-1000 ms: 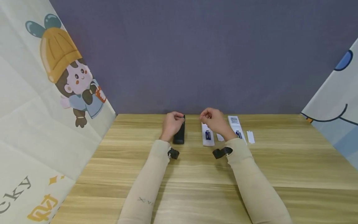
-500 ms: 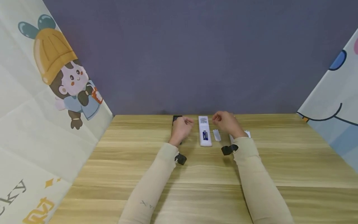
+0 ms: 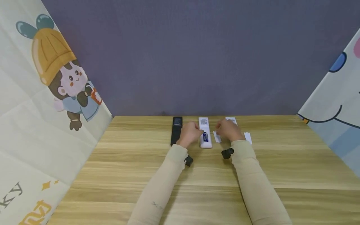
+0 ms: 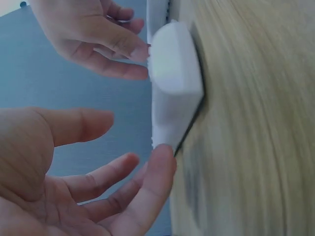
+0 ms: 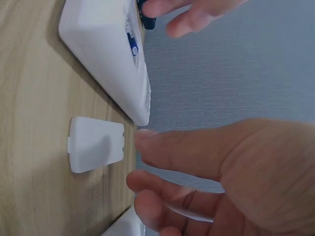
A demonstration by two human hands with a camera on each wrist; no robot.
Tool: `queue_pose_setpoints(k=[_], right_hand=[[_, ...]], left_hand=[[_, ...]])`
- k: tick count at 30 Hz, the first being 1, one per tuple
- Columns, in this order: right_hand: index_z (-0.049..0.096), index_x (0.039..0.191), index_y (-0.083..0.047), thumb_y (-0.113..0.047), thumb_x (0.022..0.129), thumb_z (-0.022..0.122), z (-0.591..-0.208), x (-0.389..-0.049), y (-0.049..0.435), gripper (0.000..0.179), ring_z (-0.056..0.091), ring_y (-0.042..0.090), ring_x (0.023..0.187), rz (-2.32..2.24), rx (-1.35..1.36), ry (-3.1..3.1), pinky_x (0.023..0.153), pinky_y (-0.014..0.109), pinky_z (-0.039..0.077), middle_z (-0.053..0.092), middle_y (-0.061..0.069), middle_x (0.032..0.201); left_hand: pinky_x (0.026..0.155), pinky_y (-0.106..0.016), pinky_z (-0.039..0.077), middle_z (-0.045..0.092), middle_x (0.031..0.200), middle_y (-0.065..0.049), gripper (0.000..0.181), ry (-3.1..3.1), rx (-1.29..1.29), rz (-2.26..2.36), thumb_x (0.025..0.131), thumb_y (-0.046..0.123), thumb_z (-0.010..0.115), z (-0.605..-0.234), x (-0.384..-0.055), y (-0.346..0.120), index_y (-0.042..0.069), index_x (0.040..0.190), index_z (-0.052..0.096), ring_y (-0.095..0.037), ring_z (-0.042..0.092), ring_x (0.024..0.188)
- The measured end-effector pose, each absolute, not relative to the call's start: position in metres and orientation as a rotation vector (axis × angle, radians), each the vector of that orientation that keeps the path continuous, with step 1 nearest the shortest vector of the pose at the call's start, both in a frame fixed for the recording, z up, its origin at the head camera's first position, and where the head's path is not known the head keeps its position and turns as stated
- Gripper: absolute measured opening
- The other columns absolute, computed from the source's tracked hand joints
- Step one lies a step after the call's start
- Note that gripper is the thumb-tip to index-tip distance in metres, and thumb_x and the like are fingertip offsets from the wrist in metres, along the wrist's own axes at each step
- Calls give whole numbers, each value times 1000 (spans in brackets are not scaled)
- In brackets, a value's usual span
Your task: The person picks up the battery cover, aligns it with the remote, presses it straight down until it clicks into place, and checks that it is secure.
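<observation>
A white remote control (image 3: 206,144) lies back up, its battery compartment uncovered and blue batteries (image 5: 132,43) inside. My left hand (image 3: 190,134) is at its left side; in the left wrist view the fingers are spread, one fingertip (image 4: 162,152) right at the remote's edge. Just right of that remote, a loose white battery cover (image 5: 96,144) lies flat on the table. Over this cover reaches my right hand (image 3: 228,129), thumb and fingers apart with nothing between them. Partly hidden behind the right hand is a second white remote (image 3: 231,119).
To the left lies a black remote control (image 3: 176,128), partly covered by the left hand. Another white battery cover (image 3: 247,137) rests right of the right wrist. Behind the wooden table (image 3: 213,193) rises a grey-blue partition (image 3: 180,62).
My left hand has moved right, from the black remote to the first white remote. My right hand has moved from above that remote to the battery cover beside it.
</observation>
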State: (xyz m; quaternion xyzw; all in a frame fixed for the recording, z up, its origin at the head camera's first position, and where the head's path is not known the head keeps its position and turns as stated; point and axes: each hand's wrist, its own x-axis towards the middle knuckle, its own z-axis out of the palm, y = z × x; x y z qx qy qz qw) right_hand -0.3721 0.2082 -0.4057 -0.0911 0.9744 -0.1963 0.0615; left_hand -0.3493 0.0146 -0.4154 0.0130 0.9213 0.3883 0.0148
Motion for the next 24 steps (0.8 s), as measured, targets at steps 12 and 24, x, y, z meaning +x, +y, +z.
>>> queue_pose_setpoints(k=[12, 24], right_hand=[[67, 129, -2, -9, 90, 69, -415, -370, 202, 39, 63, 43, 118, -539, -290, 2964, 98, 56, 52, 68, 22, 131], [70, 126, -3, -9, 92, 66, -419, -370, 204, 34, 64, 44, 117, -507, -303, 2970, 97, 56, 52, 70, 21, 127]], left_hand=[[46, -25, 41, 63, 68, -3, 27, 2925, 61, 1177, 93, 24, 71, -426, -357, 27, 8, 73, 64, -13, 55, 56], [59, -35, 52, 73, 87, -12, 31, 3100, 60, 941, 88, 32, 78, -434, -358, 45, 3, 93, 71, -23, 66, 71]])
